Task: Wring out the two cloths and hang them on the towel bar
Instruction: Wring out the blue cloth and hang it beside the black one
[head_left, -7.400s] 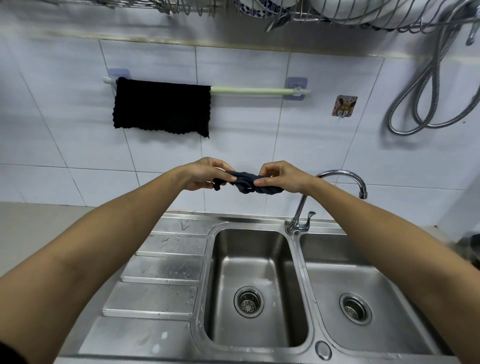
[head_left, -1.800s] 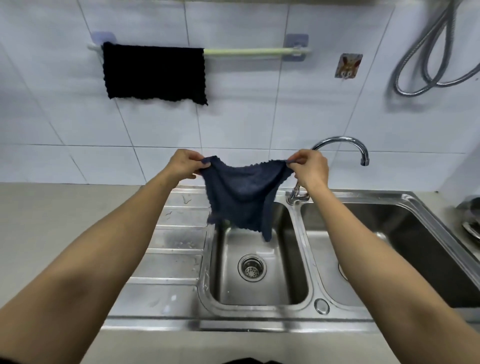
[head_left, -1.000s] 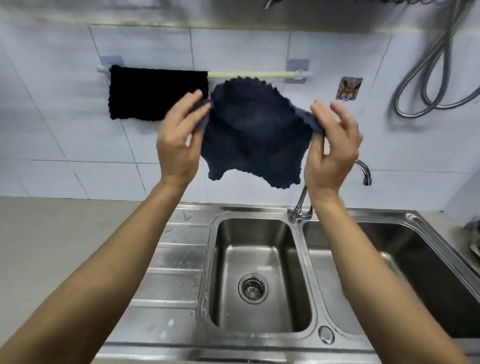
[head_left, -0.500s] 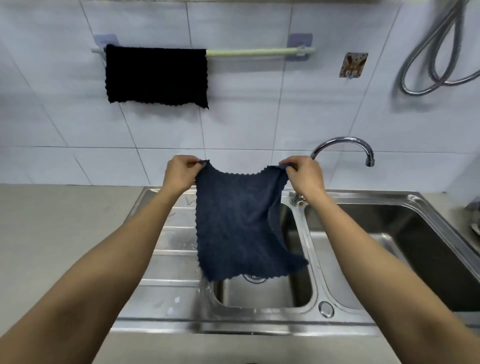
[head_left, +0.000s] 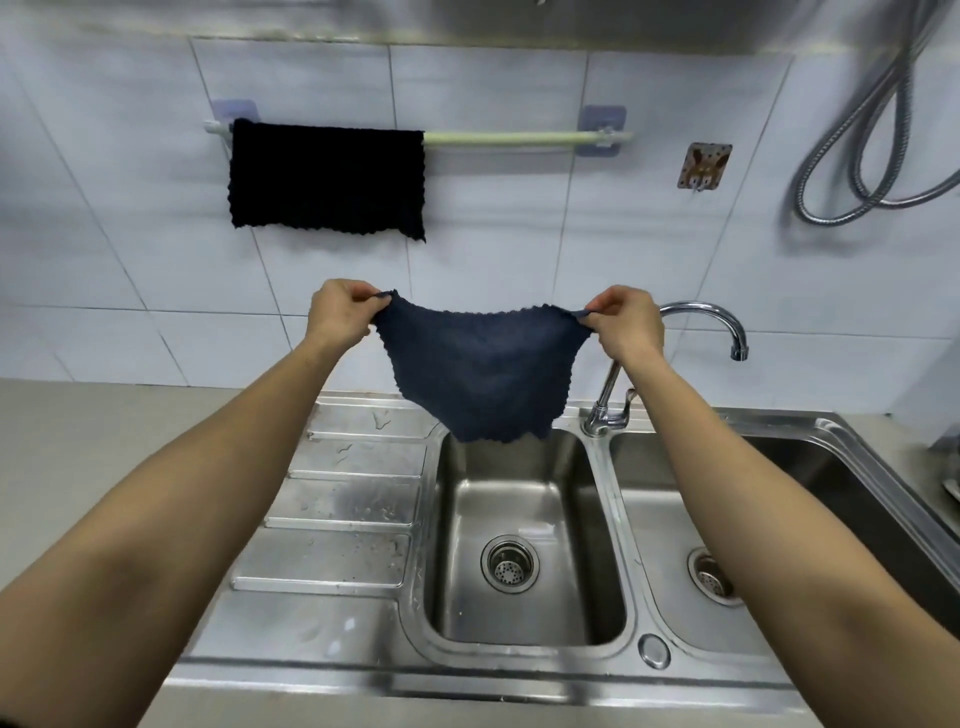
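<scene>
Between both hands (head_left: 483, 322), blue cloth (head_left: 480, 374).

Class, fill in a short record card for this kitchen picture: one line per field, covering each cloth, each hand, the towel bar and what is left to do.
black cloth: draped over the left part of the towel bar
towel bar: right part bare
blue cloth: spread out, held by its top corners above the sink
sink: left basin under the blue cloth
left hand: pinches the left corner
right hand: pinches the right corner
remaining: hang the blue cloth on the bar
</scene>
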